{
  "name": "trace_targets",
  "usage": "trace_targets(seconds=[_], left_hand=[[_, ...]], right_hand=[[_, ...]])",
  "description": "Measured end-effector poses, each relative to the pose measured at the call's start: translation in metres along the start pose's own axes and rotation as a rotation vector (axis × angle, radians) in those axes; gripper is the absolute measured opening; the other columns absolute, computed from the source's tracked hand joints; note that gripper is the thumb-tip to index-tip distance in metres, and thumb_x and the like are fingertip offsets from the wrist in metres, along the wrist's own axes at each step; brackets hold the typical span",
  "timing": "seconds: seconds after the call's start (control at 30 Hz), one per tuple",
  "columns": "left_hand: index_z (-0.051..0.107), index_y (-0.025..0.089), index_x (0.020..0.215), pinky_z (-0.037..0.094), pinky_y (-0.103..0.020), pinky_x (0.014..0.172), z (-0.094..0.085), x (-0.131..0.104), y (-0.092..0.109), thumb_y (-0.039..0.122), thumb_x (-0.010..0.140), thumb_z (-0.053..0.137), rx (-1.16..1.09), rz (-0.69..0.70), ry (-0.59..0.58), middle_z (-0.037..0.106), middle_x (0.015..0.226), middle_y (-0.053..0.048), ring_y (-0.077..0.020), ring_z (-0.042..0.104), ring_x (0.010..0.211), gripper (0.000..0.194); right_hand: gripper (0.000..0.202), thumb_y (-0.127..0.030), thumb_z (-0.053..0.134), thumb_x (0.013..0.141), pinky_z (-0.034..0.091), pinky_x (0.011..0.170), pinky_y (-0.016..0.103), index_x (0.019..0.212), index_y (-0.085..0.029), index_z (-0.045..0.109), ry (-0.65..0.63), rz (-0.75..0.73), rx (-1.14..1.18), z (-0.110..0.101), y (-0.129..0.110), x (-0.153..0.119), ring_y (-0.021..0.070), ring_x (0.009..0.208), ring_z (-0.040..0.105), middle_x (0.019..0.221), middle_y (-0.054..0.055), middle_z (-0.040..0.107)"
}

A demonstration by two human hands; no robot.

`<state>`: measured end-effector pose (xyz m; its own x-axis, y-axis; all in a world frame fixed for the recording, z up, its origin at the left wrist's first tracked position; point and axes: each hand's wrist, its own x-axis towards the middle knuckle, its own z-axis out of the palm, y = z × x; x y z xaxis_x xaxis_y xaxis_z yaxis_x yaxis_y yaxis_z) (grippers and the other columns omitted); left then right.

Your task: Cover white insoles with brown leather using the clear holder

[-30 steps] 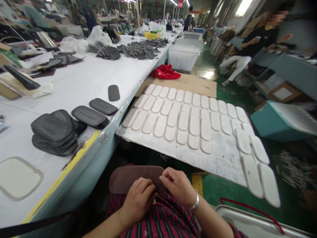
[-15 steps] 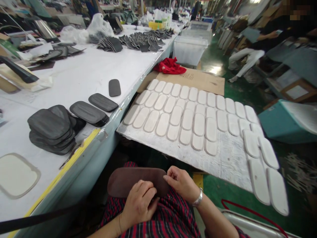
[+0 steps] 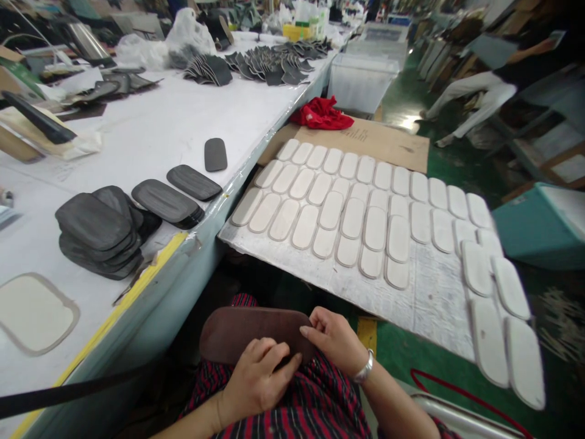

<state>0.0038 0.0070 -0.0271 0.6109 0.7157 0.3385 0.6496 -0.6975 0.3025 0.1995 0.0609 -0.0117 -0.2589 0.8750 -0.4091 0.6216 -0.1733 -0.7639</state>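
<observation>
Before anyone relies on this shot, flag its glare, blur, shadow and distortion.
Head view: glare on the floor; seated person blurred and dim; teal bin stretched toward the right edge; dark shadow beneath the table; left hand, right hand and brown piece fairly clear.

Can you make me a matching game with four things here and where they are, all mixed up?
1. dark brown piece
2. red cloth
3. silver bracelet
4. pale oval pieces

A. around the wrist of the right hand
B. laid in rows on the low board
C. touched by the left hand and the right hand
D. on the brown cardboard

Right pairs: 1-C, 2-D, 3-A, 4-B
</observation>
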Motion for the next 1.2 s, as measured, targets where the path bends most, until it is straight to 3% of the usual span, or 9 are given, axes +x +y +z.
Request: trace_targets(seconds=[0.2, 0.33, 0.5, 0.63, 0.77, 0.87, 1.03, 1.1, 1.2], left_hand=[[0.056, 0.024, 0.109, 0.04, -0.031, 0.069, -0.005, -0.001, 0.002, 0.024, 0.08, 0.051, 0.049, 0.035, -0.103, 0.054, 0.094, -0.005, -0.0176, 0.045, 0.081, 0.03], [0.055, 0.026, 0.112, 0.042, -0.035, 0.075, -0.013, 0.0, 0.002, 0.033, 0.079, 0.054, -0.043, -0.023, -0.171, 0.053, 0.099, -0.005, -0.0191, 0.046, 0.086, 0.034], [0.052, 0.024, 0.115, 0.042, -0.036, 0.084, -0.023, -0.003, 0.0, 0.027, 0.079, 0.054, -0.182, -0.074, -0.209, 0.053, 0.104, -0.006, -0.0187, 0.048, 0.093, 0.036], [0.049, 0.022, 0.12, 0.043, -0.038, 0.087, -0.025, -0.005, 0.003, 0.023, 0.081, 0.051, -0.16, -0.061, -0.214, 0.054, 0.107, -0.007, -0.02, 0.048, 0.097, 0.039], [0.05, 0.021, 0.119, 0.043, -0.04, 0.09, -0.029, -0.009, 0.002, 0.026, 0.08, 0.053, -0.198, -0.062, -0.202, 0.055, 0.11, -0.007, -0.0205, 0.048, 0.1, 0.039], [0.051, 0.02, 0.116, 0.044, -0.038, 0.09, -0.035, -0.02, -0.005, 0.026, 0.08, 0.053, -0.211, -0.075, -0.118, 0.054, 0.113, -0.008, -0.0202, 0.049, 0.104, 0.037], [0.053, 0.02, 0.115, 0.045, -0.037, 0.087, -0.037, -0.033, -0.011, 0.023, 0.082, 0.05, -0.055, -0.04, 0.001, 0.057, 0.108, -0.009, -0.0203, 0.051, 0.101, 0.033], [0.052, 0.02, 0.117, 0.044, -0.036, 0.086, -0.035, -0.029, -0.006, 0.023, 0.082, 0.05, -0.013, -0.015, -0.004, 0.058, 0.108, -0.009, -0.0203, 0.051, 0.099, 0.034], [0.051, 0.021, 0.117, 0.042, -0.036, 0.083, -0.029, -0.019, 0.0, 0.028, 0.082, 0.051, 0.006, 0.016, -0.037, 0.058, 0.108, -0.007, -0.0209, 0.05, 0.097, 0.035]], right_hand=[[0.029, -0.036, 0.065, 0.067, 0.028, 0.042, 0.019, 0.073, -0.02, 0.042, -0.029, 0.084, 0.182, 0.005, 0.013, 0.007, 0.0061, 0.044, 0.037, 0.05, -0.009, 0.042], [0.029, -0.048, 0.049, 0.078, 0.026, 0.034, 0.017, 0.078, -0.02, 0.04, -0.172, 0.161, 0.442, 0.011, 0.023, 0.009, 0.0055, 0.034, 0.036, 0.046, -0.01, 0.041], [0.029, -0.047, 0.05, 0.078, 0.028, 0.036, 0.017, 0.076, -0.019, 0.044, -0.08, 0.101, 0.4, 0.016, 0.025, 0.002, 0.0054, 0.037, 0.038, 0.046, -0.009, 0.041], [0.032, -0.04, 0.062, 0.071, 0.04, 0.052, 0.021, 0.09, -0.018, 0.049, 0.085, -0.024, 0.206, 0.018, 0.023, -0.007, 0.0079, 0.054, 0.047, 0.067, -0.004, 0.053], [0.059, -0.039, 0.067, 0.065, 0.045, 0.066, 0.028, 0.116, -0.021, 0.043, 0.052, -0.029, 0.13, 0.023, 0.024, -0.02, 0.0119, 0.069, 0.053, 0.096, 0.003, 0.056], [0.063, -0.038, 0.064, 0.069, 0.046, 0.071, 0.03, 0.124, -0.021, 0.037, 0.017, -0.034, 0.171, 0.024, 0.025, -0.026, 0.0143, 0.077, 0.056, 0.107, 0.007, 0.054], [0.031, -0.04, 0.041, 0.084, 0.044, 0.075, 0.03, 0.105, -0.019, 0.051, 0.175, -0.069, 0.21, 0.02, 0.02, -0.019, 0.0157, 0.081, 0.056, 0.094, 0.005, 0.06], [0.031, -0.043, 0.036, 0.085, 0.043, 0.071, 0.029, 0.091, -0.019, 0.055, 0.244, -0.033, 0.193, 0.019, 0.014, -0.01, 0.0164, 0.077, 0.054, 0.083, 0.003, 0.059], [0.034, -0.046, 0.037, 0.084, 0.04, 0.063, 0.026, 0.077, -0.018, 0.056, 0.181, 0.011, 0.196, 0.022, 0.006, 0.0, 0.0154, 0.07, 0.051, 0.072, 0.001, 0.056]])
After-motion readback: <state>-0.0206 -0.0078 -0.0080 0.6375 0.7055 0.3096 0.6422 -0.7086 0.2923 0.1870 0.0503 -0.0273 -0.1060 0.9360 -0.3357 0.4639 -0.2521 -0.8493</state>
